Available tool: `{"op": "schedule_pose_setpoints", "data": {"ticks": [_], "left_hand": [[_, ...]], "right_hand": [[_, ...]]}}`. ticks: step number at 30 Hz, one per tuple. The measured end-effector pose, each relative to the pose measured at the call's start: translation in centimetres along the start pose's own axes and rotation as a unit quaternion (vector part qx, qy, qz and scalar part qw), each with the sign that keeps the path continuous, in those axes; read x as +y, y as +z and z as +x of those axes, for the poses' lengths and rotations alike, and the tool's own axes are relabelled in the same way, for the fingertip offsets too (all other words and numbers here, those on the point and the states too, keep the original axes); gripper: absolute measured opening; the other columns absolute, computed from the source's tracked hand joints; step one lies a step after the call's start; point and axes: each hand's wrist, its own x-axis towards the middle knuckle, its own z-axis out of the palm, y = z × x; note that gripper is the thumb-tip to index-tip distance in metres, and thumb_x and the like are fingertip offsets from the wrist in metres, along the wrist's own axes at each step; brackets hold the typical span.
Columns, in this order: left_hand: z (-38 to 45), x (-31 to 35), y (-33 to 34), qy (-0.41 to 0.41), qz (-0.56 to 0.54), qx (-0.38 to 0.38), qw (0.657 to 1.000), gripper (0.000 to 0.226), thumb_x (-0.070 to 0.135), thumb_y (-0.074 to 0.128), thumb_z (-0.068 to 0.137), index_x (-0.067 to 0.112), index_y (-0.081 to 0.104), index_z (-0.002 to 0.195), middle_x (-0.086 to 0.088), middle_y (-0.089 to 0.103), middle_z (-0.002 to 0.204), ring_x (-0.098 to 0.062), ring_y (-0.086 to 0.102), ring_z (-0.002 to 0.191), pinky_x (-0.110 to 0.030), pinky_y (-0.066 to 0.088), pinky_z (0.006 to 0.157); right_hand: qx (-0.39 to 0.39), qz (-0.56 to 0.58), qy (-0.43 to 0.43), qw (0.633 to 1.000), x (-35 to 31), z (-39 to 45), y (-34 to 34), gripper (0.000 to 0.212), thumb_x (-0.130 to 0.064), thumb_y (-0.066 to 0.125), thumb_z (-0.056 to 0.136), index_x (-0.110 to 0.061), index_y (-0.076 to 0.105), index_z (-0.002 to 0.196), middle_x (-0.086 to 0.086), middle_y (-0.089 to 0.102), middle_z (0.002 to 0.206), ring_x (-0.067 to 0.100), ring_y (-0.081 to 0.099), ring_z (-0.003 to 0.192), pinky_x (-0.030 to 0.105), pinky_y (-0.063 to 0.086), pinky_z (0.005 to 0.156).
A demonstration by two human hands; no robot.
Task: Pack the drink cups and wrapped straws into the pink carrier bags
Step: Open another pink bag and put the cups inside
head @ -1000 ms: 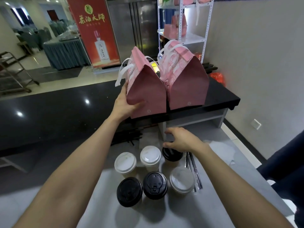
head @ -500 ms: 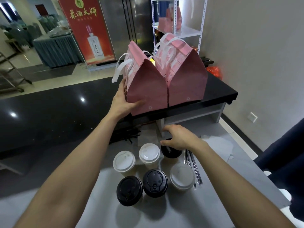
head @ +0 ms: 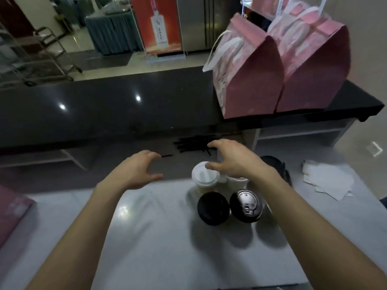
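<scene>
Two closed pink carrier bags point(head: 249, 80) point(head: 314, 74) with white handles stand side by side on the black counter point(head: 104, 109). On the grey table point(head: 157, 237) stands a cluster of lidded cups: a white-lidded cup point(head: 204, 175), two black-lidded cups point(head: 213, 208) point(head: 246, 206) in front, others hidden under my right arm. My right hand point(head: 232, 159) hovers over the white-lidded cup, fingers spread, holding nothing. My left hand point(head: 136, 170) hangs empty above the table, left of the cups. Black wrapped straws point(head: 192, 145) lie behind the cups.
White paper sheets point(head: 328, 178) lie at the table's right. A flat pink item point(head: 12, 210) rests at the table's left edge. Beyond the counter stand a red banner point(head: 157, 24), a metal cart point(head: 41, 55) and a white shelf rack point(head: 280, 9) holding more pink bags.
My left hand has let go of the left pink bag and dropped to the table. My right hand has shifted left, from the far black-lidded cup to above the white-lidded cup. The view swung left.
</scene>
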Motion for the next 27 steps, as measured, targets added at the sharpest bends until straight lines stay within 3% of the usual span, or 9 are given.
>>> {"op": "schedule_pose_setpoints", "data": {"ticks": [6,13,19,27], "left_hand": [[-5.2,-10.0,2.5,-0.034,0.018,-0.013,0.999,0.078,0.059,0.070,0.099,0.027,0.043,0.165,0.002,0.046,0.167,-0.024,0.050,0.148,-0.040,0.045,0.117],[-10.3,-20.8,3.9,0.000,0.066,0.013,0.998,0.066,0.058,0.066,0.101,0.029,0.048,0.158,0.005,0.054,0.156,-0.024,0.060,0.135,-0.040,0.052,0.104],[-16.1,-26.8,4.4,0.021,0.037,0.012,0.999,0.058,0.055,0.066,0.102,0.034,0.052,0.155,0.010,0.053,0.158,-0.020,0.057,0.139,-0.043,0.051,0.108],[-25.6,-32.7,2.1,0.031,0.017,0.086,0.996,0.046,0.051,0.065,0.104,0.036,0.059,0.147,0.016,0.060,0.147,-0.017,0.061,0.129,-0.041,0.052,0.101]], "right_hand": [[-0.016,-0.006,-0.019,1.000,-10.4,1.8,6.4,0.076,-0.057,0.071,0.097,-0.027,0.044,0.162,-0.003,0.050,0.160,0.025,0.051,0.143,0.043,0.046,0.114],[-0.040,-0.002,0.050,0.998,-21.1,1.0,15.4,0.078,-0.057,0.070,0.097,-0.027,0.041,0.163,-0.004,0.045,0.166,0.023,0.048,0.147,0.042,0.045,0.115],[-0.064,0.005,0.085,0.994,-27.9,-1.9,19.6,0.076,-0.056,0.069,0.098,-0.028,0.041,0.163,-0.005,0.043,0.167,0.022,0.051,0.144,0.039,0.044,0.112],[-0.041,0.015,0.041,0.998,-37.9,-3.7,22.4,0.075,-0.063,0.064,0.100,-0.027,0.041,0.162,-0.004,0.047,0.163,0.023,0.053,0.142,0.041,0.047,0.112]]}}
